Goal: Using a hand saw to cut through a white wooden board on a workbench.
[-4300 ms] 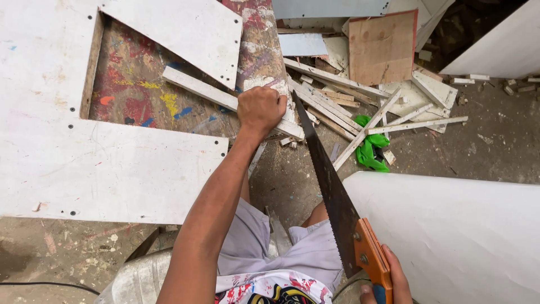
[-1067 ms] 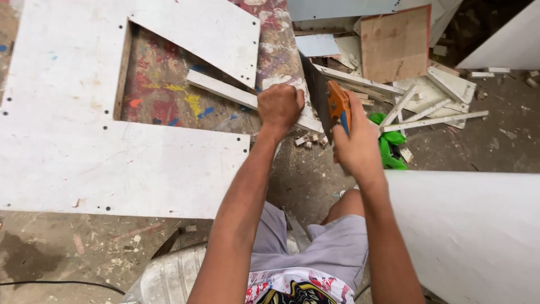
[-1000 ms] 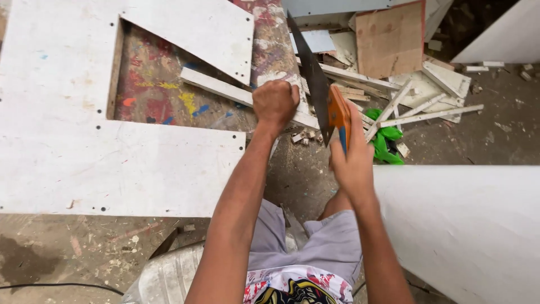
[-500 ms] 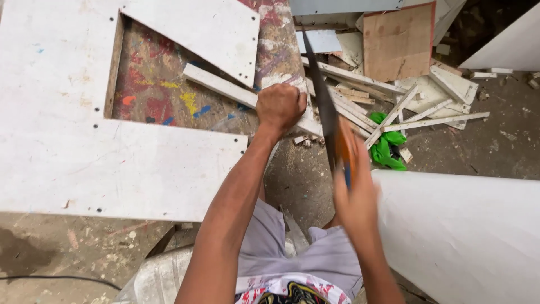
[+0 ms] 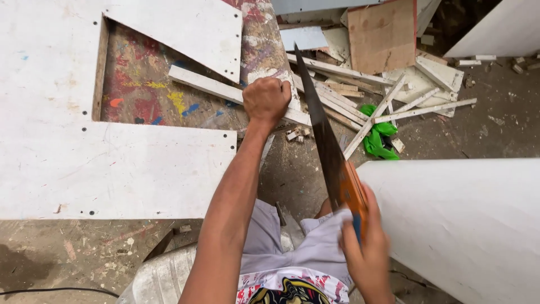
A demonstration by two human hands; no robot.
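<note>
From the head view I see my left hand (image 5: 266, 100) pressed down on a narrow white strip (image 5: 209, 87), its fingers curled shut over the strip's right end, where it crosses the edge of the paint-splashed surface (image 5: 140, 84). The strip lies slanted across that bare, colourful patch, which shows through a cut-out in a big white panel (image 5: 67, 163); a second white offcut (image 5: 180, 28) covers the patch's upper right corner. My right hand (image 5: 365, 253) is low in the frame (blurred, so I read it loosely), with its fingers wrapped around the orange handle (image 5: 353, 194) of a hand saw. The saw's dark blade (image 5: 318, 121) runs up and away from that hand, and its far part sits just right of my left hand, meeting the strip close beside the knuckles. Small chips (image 5: 295, 134) lie on the floor under the cut. Past the blade there is a heap of white slats (image 5: 360, 101), a brown board (image 5: 382, 34) leaning behind them, and a crumpled green cloth (image 5: 378, 135) among the scraps on the dusty floor (image 5: 461, 135). A large white sheet (image 5: 467, 225) fills the lower right, just beside my saw hand.
</note>
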